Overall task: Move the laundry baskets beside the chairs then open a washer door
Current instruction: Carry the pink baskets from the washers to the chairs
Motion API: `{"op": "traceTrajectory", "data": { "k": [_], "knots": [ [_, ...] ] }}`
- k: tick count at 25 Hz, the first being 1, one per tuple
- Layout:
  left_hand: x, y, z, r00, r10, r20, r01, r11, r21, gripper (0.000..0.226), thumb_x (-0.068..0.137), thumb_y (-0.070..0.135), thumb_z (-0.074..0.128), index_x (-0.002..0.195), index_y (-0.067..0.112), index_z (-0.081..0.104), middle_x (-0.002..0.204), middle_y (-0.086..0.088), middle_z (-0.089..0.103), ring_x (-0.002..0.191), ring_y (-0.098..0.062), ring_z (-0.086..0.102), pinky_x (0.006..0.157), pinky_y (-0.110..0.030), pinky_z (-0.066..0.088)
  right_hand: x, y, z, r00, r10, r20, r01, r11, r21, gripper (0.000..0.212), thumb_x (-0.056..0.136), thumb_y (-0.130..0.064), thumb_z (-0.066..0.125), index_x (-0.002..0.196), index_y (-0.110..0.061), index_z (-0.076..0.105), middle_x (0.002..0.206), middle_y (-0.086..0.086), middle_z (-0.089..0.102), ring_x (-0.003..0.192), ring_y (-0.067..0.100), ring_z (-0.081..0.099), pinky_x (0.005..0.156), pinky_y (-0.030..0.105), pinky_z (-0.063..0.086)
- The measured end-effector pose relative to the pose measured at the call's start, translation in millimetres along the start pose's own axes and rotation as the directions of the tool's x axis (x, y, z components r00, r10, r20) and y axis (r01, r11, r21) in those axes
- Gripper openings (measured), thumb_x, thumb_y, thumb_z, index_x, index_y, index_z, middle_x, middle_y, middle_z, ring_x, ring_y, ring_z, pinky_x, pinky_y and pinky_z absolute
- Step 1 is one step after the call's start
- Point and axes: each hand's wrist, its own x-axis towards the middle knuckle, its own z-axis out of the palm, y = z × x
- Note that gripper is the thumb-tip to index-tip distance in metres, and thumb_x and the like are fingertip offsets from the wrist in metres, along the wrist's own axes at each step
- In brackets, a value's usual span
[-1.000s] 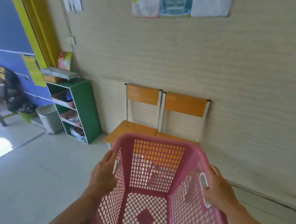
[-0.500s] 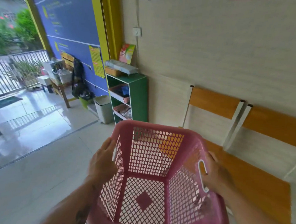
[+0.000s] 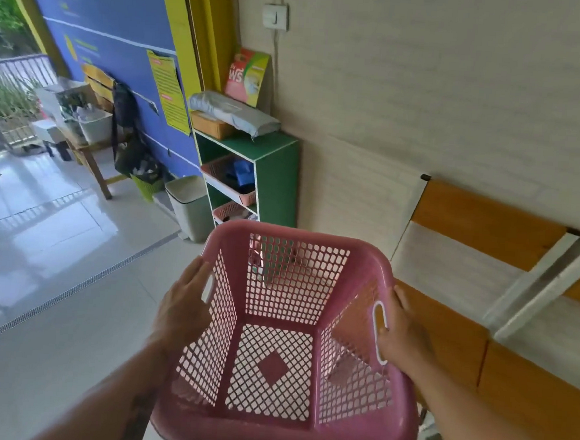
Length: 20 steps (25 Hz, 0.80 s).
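**Carrying one pink basket to the floor beside the chairs**

Gripping is done by both hands at the side handles of the laundry basket (image 3: pixel 288 326). The left hand (image 3: pixel 182 310) is closed over the handle at 9 o'clock of the rim, with the fingers hooked through the slot. The right hand (image 3: pixel 402 334) is closed over the handle at 3 o'clock in the same way. The basket is empty, is held in the air, and is tilted a little away from the person.

The chairs (image 3: pixel 472 339) are at 3 o'clock of the basket, just beside it. For a good placement, it is judged that the basket should be lowered level onto the floor near the chair legs, and both handles released only when the bottom is resting.

One basket is counted in the hands, and two chairs. At 12 o'clock one green shelf (image 3: pixel 278 174) is seen, and one bin (image 3: pixel 190 206) at 11 o'clock. No washer is in view.
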Motion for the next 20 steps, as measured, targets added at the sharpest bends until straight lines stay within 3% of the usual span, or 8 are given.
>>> {"op": "traceTrajectory", "data": {
  "k": [4,7,10,13,16,18,20],
  "knots": [
    [127,-77,79,0.99,0.063,0.129,-0.063,0.998,-0.007,0.084,0.075,0.004,0.063,0.148,0.03,0.031,0.157,0.007,0.029,0.12,-0.028,0.056,0.087,-0.045,0.056,93,-37,76,0.984,0.177,0.03,-0.177,0.984,0.016,0.098,0.082,0.002,0.064,0.156,-0.023,0.004,0.164,-0.001,0.004,0.12,0.035,0.057,0.072,0.04,0.062],
    [209,-125,148,0.97,0.065,0.235,-0.06,0.998,-0.029,0.088,0.075,0.01,0.068,0.147,0.04,0.029,0.156,0.015,0.03,0.112,-0.021,0.06,0.074,-0.037,0.058,161,-51,130,0.936,0.346,0.07,-0.35,0.936,0.045,0.097,0.078,0.004,0.067,0.154,-0.022,0.012,0.161,0.002,0.016,0.121,0.034,0.054,0.074,0.043,0.062],
    [267,-153,207,0.951,0.042,0.305,-0.022,0.997,-0.068,0.074,0.074,0.018,0.072,0.133,0.049,0.039,0.132,0.031,0.046,0.096,-0.005,0.059,0.056,-0.017,0.045,216,-52,177,0.895,0.44,0.075,-0.443,0.896,0.023,0.096,0.074,0.008,0.067,0.152,-0.02,0.018,0.16,0.001,0.018,0.124,0.032,0.05,0.075,0.039,0.06],
    [305,-174,271,0.924,-0.095,0.371,0.146,0.983,-0.112,0.067,0.071,0.008,0.063,0.123,0.046,0.046,0.112,0.028,0.051,0.086,-0.005,0.056,0.049,-0.014,0.031,263,-54,229,0.822,0.552,0.14,-0.558,0.83,0.006,0.106,0.075,0.005,0.067,0.155,-0.02,0.002,0.163,-0.006,-0.001,0.129,0.031,0.046,0.063,0.025,0.053],
    [323,-190,325,0.897,-0.12,0.426,0.207,0.965,-0.164,0.072,0.069,0.003,0.055,0.129,0.041,0.044,0.114,0.021,0.049,0.086,-0.011,0.055,0.052,-0.016,0.032,291,-45,273,0.74,0.639,0.209,-0.659,0.752,0.033,0.103,0.074,0.003,0.065,0.154,-0.017,0.003,0.161,-0.002,0.002,0.136,0.035,0.038,0.084,0.04,0.057],
    [331,-198,350,0.887,-0.078,0.456,0.186,0.963,-0.196,0.083,0.067,-0.003,0.052,0.135,0.042,0.04,0.119,0.019,0.048,0.089,-0.011,0.053,0.056,-0.016,0.036,303,-34,290,0.701,0.688,0.191,-0.704,0.71,0.027,0.094,0.074,0.002,0.062,0.151,-0.015,0.012,0.159,0.0,0.01,0.129,0.035,0.043,0.074,0.033,0.056],
    [337,-203,369,0.879,-0.042,0.475,0.164,0.962,-0.219,0.091,0.066,-0.008,0.051,0.14,0.042,0.036,0.127,0.017,0.047,0.097,-0.01,0.052,0.066,-0.022,0.045,312,-23,304,0.687,0.709,0.162,-0.723,0.688,0.058,0.087,0.075,0.002,0.062,0.148,-0.015,0.017,0.154,0.002,0.017,0.108,0.028,0.05,0.049,0.015,0.047]
  ]
}}
